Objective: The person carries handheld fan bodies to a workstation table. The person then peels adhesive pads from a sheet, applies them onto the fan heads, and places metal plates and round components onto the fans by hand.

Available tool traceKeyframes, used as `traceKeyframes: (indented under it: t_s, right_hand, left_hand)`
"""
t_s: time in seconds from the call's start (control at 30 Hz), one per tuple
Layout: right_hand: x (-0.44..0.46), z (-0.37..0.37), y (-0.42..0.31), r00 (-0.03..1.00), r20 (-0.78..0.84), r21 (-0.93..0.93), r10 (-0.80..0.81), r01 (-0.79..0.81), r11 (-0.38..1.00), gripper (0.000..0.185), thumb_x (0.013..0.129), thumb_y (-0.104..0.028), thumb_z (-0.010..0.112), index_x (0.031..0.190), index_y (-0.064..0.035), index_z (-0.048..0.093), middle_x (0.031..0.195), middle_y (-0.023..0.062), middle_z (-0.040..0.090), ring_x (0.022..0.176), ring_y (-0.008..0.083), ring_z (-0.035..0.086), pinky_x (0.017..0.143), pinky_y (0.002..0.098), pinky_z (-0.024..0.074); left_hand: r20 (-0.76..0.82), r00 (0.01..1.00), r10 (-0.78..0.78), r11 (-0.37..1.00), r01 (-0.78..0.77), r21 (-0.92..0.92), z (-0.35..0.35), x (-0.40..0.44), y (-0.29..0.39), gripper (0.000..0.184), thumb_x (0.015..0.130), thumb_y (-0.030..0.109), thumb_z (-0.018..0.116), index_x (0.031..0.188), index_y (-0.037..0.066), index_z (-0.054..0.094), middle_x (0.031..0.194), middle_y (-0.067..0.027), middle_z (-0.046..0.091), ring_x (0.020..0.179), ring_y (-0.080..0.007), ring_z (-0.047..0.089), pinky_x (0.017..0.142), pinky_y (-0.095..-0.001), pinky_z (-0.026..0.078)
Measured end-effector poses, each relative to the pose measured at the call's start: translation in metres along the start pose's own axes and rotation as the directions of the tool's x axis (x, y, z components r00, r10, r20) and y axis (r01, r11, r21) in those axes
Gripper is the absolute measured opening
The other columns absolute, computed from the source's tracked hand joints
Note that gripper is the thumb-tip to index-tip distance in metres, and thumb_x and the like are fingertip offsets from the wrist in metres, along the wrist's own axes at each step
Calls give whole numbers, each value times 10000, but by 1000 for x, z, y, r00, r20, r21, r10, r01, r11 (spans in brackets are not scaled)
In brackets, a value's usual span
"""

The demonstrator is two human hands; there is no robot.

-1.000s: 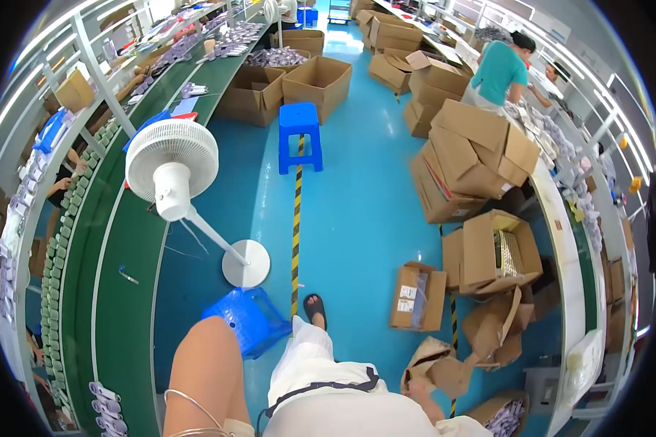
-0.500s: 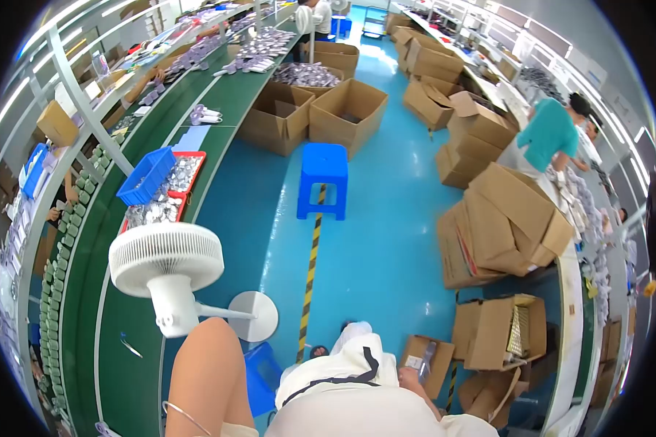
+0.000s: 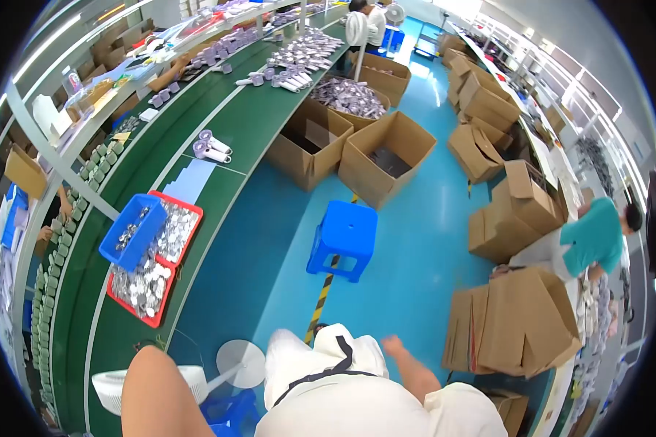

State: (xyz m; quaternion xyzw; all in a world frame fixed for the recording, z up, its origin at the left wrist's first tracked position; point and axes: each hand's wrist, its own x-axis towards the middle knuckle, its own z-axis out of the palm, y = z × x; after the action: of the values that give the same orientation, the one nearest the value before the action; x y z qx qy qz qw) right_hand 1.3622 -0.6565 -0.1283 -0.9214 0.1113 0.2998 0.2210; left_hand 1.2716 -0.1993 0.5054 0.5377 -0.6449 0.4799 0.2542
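My right hand (image 3: 393, 346) hangs at my right side above the blue floor, small and blurred; its finger positions are unclear, and nothing can be made out in it. My bent left arm (image 3: 157, 393) fills the lower left, but the hand itself is outside the view. Behind that arm stands a white fan (image 3: 109, 390), partly covered, with its round base (image 3: 242, 364) on the floor. Ahead of me is a blue plastic stool (image 3: 351, 226). On the green bench to the left, a blue bin (image 3: 133, 233) rests by red trays (image 3: 153, 318) of small silvery and white parts.
Open cardboard boxes (image 3: 368, 171) line the bench (image 3: 222, 175). More cartons (image 3: 521, 320) stand on the right, near a person in a teal top (image 3: 596, 237). Another blue stool (image 3: 229, 415) sits low beside me. Yellow-black tape (image 3: 321, 302) runs along the floor.
My view has advanced along the aisle; the stool, trays and boxes appear nearer and lower. The fan has slipped behind my left arm. My right hand has swung forward.
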Motion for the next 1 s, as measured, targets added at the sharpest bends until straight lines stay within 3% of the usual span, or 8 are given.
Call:
traceKeyframes:
  t_s: [0.07,0.1,0.4,0.43,0.47,0.53,0.7,1.0]
  right_hand:
    - [71,-54,-77,930,-81,-116,-358,348,930,302,870,-296,614,1023,-51,701,902,157,722,709,276,685,630,420,548]
    - [112,-71,-126,994,9,-14,-106,106,994,284,857,-280,617,993,-44,696,858,149,719,705,280,680,623,436,542]
    - [247,-144,-462,972,-7,429,-234,214,877,237,900,-201,620,1088,-69,678,929,50,688,789,157,656,600,323,526]
    - [247,-147,-480,976,21,510,-215,174,842,250,907,-200,614,1109,-65,673,957,47,688,824,155,656,617,319,527]
    - [247,-149,-503,971,82,546,-225,145,825,260,916,-205,610,1128,-68,671,991,44,689,851,155,654,656,313,524]
    - [252,-151,-542,958,45,525,-284,219,822,263,918,-212,611,1126,-64,674,977,45,690,847,154,655,664,305,520]
    - [304,-186,-622,878,-365,259,-310,415,872,224,850,-178,642,1006,-26,695,951,154,707,898,303,677,806,369,518]
    - [570,-361,-883,445,-686,-159,-576,681,715,344,797,-249,716,1091,-109,607,1253,202,523,1187,413,481,985,521,382]
  left_hand:
    - [54,998,-40,998,37,51,-6,-24,-36,280,865,164,685,1106,26,651,1215,-168,587,1141,-372,513,948,-488,444]
    - [90,994,-65,995,58,77,-12,-36,-52,279,864,163,686,1104,25,651,1212,-169,587,1137,-373,516,946,-488,444]
    - [351,900,-259,953,178,244,-86,-152,-205,268,855,150,692,1084,19,647,1190,-177,590,1103,-386,544,926,-495,450]
    - [363,881,303,953,-284,-107,-76,-226,-239,181,859,145,595,873,-22,665,776,-136,588,650,-230,589,532,-323,444]
    - [378,898,-227,973,222,56,-90,-230,-281,187,779,193,687,837,20,644,777,-112,590,636,-219,579,533,-338,448]
    - [200,570,-797,603,765,225,-98,-267,-348,232,685,172,780,799,77,601,797,-89,597,627,-239,570,540,-360,451]
    - [-89,-121,-989,-133,982,136,-57,-418,-428,192,818,81,704,990,38,630,939,-118,598,756,-259,622,666,-341,512]
    - [-406,-478,-779,-547,835,67,19,-609,-590,449,871,130,658,1295,54,529,1281,-200,424,1077,-344,545,958,-409,458]
